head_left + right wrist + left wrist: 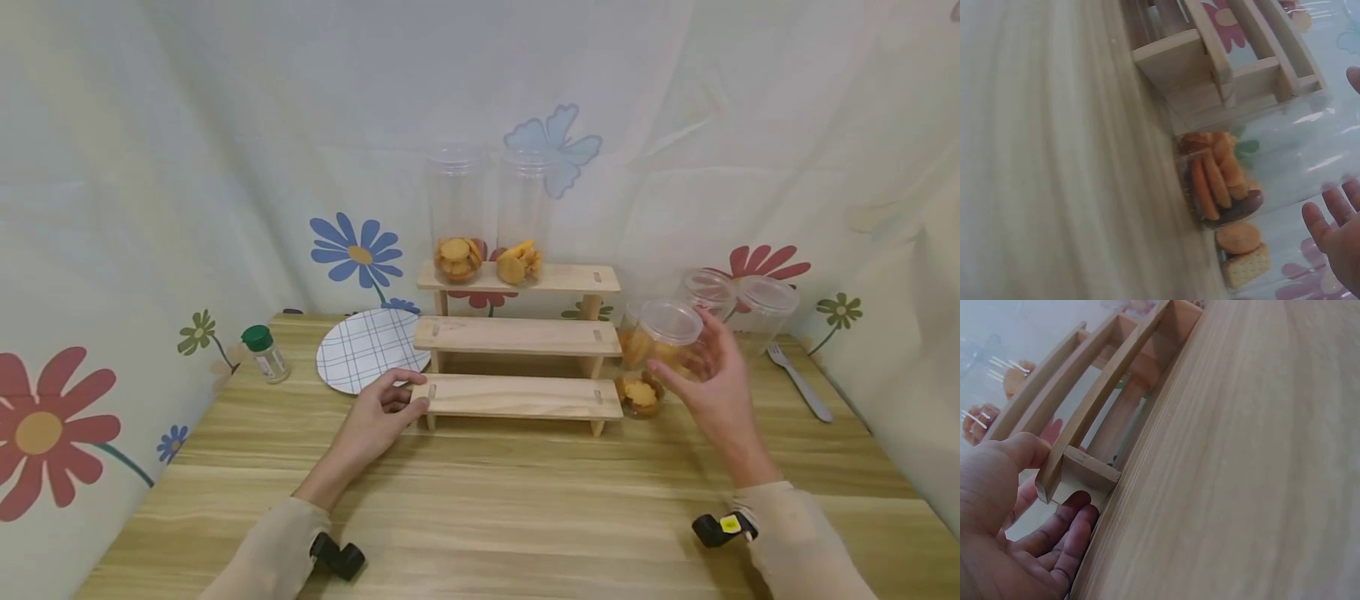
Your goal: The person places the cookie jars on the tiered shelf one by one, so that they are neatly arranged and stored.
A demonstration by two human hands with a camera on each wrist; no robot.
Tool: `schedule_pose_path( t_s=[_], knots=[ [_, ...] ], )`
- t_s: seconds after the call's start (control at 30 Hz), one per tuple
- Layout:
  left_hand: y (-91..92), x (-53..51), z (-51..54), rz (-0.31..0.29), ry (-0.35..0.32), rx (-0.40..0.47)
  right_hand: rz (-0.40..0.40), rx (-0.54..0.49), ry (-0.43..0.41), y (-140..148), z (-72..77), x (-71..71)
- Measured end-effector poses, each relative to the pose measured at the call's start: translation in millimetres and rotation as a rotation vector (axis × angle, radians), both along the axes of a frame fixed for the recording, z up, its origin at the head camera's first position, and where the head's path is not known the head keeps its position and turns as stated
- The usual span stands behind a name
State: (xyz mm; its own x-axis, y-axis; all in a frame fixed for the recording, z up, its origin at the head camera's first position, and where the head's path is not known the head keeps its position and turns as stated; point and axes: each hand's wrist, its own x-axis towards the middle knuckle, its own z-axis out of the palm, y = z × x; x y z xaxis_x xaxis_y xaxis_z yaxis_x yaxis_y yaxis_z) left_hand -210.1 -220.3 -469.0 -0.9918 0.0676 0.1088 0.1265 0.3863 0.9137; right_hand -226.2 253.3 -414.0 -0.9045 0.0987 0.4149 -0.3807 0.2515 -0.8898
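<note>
Nearest you, your sleeves (262, 550), each with a small black wrist camera (337, 557), reach in over the front of the table (525, 508). Your right hand (716, 375) curls thumb and fingers widely round the clear jar (1260, 169), upright just beside the right end of the wooden rack (517, 335); finger-shaped biscuits fill only its bottom. Your left hand (384, 406) pinches the lowest step's left end, probably to steady the rack. Two lidded jars (491, 204) share the top step's left half, both low on biscuits. Crackers (1244, 257) show beyond your jar. Two more jars (767, 304) stand toward the table's back-right corner, contents unclear, near a fork (799, 383); a checked plate (367, 350) and green-capped shaker (267, 354) sit toward the back-left corner.
</note>
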Motion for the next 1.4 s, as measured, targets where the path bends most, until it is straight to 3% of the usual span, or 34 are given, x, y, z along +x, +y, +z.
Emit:
schedule_pose_path(
  t_s=[0.13,0.5,0.73,1.4],
  knots=[
    [0.5,0.2,1.3,-0.004,-0.008,0.004,-0.004,0.044,-0.02,-1,-10.3,2.2],
    [1.7,0.4,0.5,-0.002,-0.008,0.016,0.025,-0.002,-0.04,0,-30.0,-1.2],
    [0.6,0.7,0.3,0.001,-0.008,0.015,0.019,0.032,-0.079,1,-40.0,-4.2],
    [0.8,0.4,0.5,0.006,-0.005,0.009,0.077,0.0,-0.107,2,-49.0,-6.9]
  ],
)
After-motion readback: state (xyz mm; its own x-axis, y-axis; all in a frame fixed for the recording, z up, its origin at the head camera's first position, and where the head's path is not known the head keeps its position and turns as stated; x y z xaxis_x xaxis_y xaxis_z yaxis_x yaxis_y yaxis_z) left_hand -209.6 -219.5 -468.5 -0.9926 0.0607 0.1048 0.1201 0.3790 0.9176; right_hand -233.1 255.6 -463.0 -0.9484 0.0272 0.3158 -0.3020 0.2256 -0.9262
